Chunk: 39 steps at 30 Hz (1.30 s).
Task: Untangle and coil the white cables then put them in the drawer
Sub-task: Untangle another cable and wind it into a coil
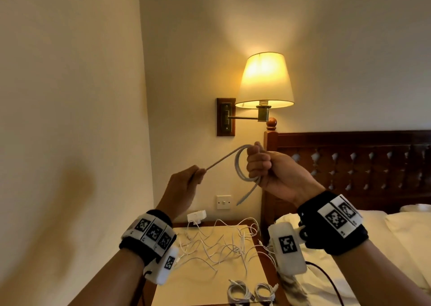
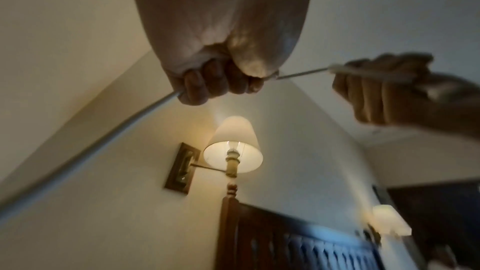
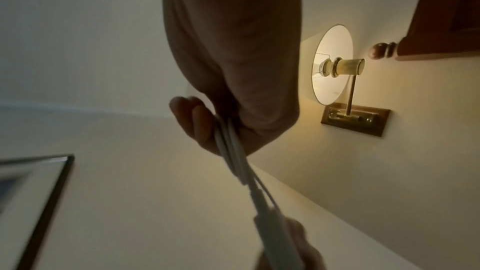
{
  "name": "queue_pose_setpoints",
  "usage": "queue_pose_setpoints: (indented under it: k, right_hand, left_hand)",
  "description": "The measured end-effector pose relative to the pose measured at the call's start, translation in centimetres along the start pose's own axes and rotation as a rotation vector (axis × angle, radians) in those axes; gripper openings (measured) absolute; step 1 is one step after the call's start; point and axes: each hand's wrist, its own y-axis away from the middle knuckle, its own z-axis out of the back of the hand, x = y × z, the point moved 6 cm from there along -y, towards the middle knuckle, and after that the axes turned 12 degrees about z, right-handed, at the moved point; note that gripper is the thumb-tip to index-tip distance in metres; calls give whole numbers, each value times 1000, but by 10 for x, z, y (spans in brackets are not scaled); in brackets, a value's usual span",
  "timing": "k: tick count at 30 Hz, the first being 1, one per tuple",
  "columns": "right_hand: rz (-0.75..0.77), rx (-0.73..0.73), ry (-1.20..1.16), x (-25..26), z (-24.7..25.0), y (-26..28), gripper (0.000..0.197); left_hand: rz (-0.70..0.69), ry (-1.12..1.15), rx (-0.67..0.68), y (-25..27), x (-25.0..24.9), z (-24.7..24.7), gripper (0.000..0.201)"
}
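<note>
Both hands are raised in front of the wall. My right hand (image 1: 258, 163) grips a small coil of white cable (image 1: 243, 168), its loops bunched in the fist (image 3: 207, 128) with a loose end hanging down. From the coil the same cable (image 2: 301, 73) runs taut to my left hand (image 1: 186, 179), whose curled fingers (image 2: 221, 81) hold it. A long tail (image 2: 85, 151) leaves the left fist downward. Below, a tangle of white cables (image 1: 221, 242) lies spread on the nightstand (image 1: 186, 282). Two coiled cables (image 1: 250, 293) sit at its front edge. The drawer is not in view.
A lit wall lamp (image 1: 264, 82) on a brass arm hangs just above the hands. A white charger (image 1: 197, 217) sits at the nightstand's back, under a wall switch (image 1: 224, 202). A dark wooden headboard (image 1: 349, 161) and a bed with white pillows (image 1: 384, 235) fill the right.
</note>
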Motion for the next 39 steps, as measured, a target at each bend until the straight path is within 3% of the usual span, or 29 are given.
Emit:
queue_pose_setpoints:
  k: [3,5,7,9,13,16,19,22,29,32,39]
  right_hand:
    - [79,-79,100,12,4,-3,34]
    - [122,-120,241,12,9,-6,32]
    - [180,-115,478,7,10,-11,32]
    - [221,-78,682,-2,6,-14,33]
    - [224,-11,896,-15,1,-16,35]
    - [242,12,964,-13,1,-14,38]
    - [197,68,961,-16,-5,-9,33]
    - [166,83,906,-19,-7,-8,32]
    - [85,-13,826,-16,0,-15,34]
    - [0,8,685,-21,1,-19,35]
    - [-3,-97,581,-23,7,-30,36]
  left_hand:
    - [65,-63,70,20,20,-14,26]
    - [75,-185,248,35,15,-33,29]
    - [-24,-322,401,47,-10,-48,30]
    - [-159,-374,435,51,-47,-50,33]
    - [-286,-315,259,33,-94,-26,28]
    - [-350,-378,88,20,-102,-10,36]
    - [-353,-425,23,7,-103,-2,41]
    - [-313,-442,-27,-13,-96,6,33]
    - [-33,-84,-52,-23,-63,7,60]
    - [47,19,64,-20,-54,-5,56]
    - [458,533,310,-9,-46,-21,38]
